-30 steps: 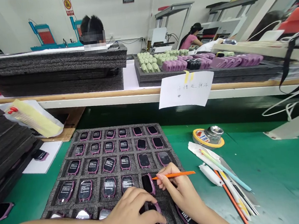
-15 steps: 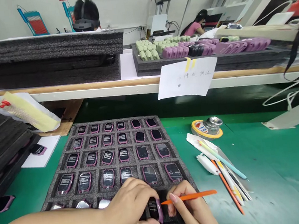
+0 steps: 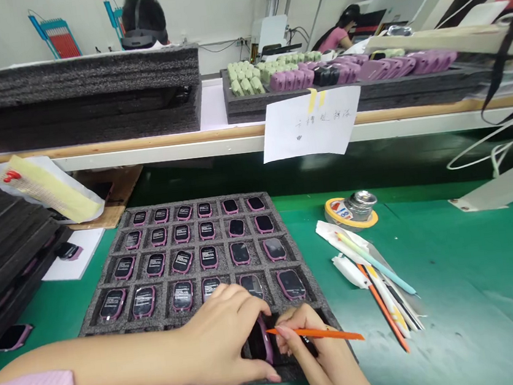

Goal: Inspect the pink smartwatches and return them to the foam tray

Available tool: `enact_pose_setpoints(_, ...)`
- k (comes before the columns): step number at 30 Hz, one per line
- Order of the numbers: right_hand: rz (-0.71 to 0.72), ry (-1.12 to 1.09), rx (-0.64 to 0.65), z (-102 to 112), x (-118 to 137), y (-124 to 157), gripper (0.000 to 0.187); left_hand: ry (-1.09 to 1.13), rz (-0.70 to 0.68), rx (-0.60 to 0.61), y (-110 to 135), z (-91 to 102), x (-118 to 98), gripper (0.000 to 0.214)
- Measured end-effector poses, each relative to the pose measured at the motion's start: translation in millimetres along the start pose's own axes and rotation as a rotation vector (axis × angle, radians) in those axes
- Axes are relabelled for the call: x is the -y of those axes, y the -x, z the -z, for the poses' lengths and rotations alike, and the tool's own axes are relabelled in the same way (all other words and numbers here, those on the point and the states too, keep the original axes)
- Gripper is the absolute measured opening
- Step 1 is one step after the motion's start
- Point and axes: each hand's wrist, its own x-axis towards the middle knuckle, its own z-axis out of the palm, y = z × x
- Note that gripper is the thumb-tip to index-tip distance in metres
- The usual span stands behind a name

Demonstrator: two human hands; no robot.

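Observation:
My left hand [image 3: 219, 332] reaches over the near rows of a dark grey foam tray [image 3: 225, 207]. Between its thumb and fingers it holds a purple-framed smartwatch [image 3: 267, 343] tilted up, its side turned toward my right hand. Pinched in my right hand [image 3: 324, 358] is an orange pointed stick [image 3: 337, 333], its tip at the side of that watch; I cannot tell whether it touches. Beneath the right hand, another dark watch screen partly shows. Several more purple watches [image 3: 291, 284] lie screen up in the tray's compartments, many with white text lit. My left arm and hand cover part of the nearest row.
Right of the tray lie several pens and sticks [image 3: 378, 265] and a yellow tape roll [image 3: 371, 221] with a metal container on it. Stacked foam trays [image 3: 9, 264] stand left. A shelf [image 3: 214, 143] crosses behind, bearing green and purple watch parts. Two people sit beyond.
The held watch has turned so its side shows more and its screen less. The orange stick's tip has come to the watch's side, and its back end has dipped. My view has shifted slightly.

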Motion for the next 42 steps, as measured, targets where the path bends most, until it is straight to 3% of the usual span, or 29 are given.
enact_pose_setpoints(2, 0.009, -0.028, -0.068, 10.1, 5.0, -1.4, 0.020, -0.030, -0.024, -0.022, -7.3, 1.3, -6.8, 0.050)
enact_pose_setpoints(4, 0.006, -0.096, -0.244, 23.3, 11.2, -4.5, 0.021, -0.069, -0.091, -0.050, -15.1, -6.2, -11.5, 0.040)
enact_pose_setpoints(6, -0.005, -0.175, -0.457, 34.6, 15.7, -7.9, 0.021, -0.116, -0.177, -0.064, -23.5, -21.7, -13.3, 0.039)
enact_pose_setpoints(8, -0.027, -0.195, -0.571, 40.5, 16.1, -9.7, 0.022, -0.164, -0.242, -0.072, -31.8, -40.5, -12.8, 0.048)
enact_pose_setpoints(13, -0.050, -0.075, -0.526, 38.2, 5.9, -3.7, 0.024, -0.189, -0.232, -0.100, -40.1, -65.8, -11.7, 0.051)
enact_pose_setpoints(19, -0.050, -0.071, -0.434, 34.5, 1.2, 11.5, 0.026, -0.066, -0.149, -0.110, -27.8, -57.6, -18.2, 0.024)
enact_pose_setpoints(26, -0.159, -0.058, -0.395, 22.5, -10.5, 21.9, 0.030, 0.005, -0.141, -0.135, -30.3, -57.4, -20.0, 0.027)
enact_pose_setpoints(34, -0.160, -0.025, -0.342, 25.1, -22.8, 28.5, 0.030, 0.101, -0.119, -0.192, -30.7, -63.6, -16.4, 0.049)
enact_pose_setpoints(42, -0.166, -0.002, -0.318, 22.8, -16.5, 32.0, 0.033, 0.090, -0.095, -0.130, -31.8, -59.6, -17.4, 0.036)
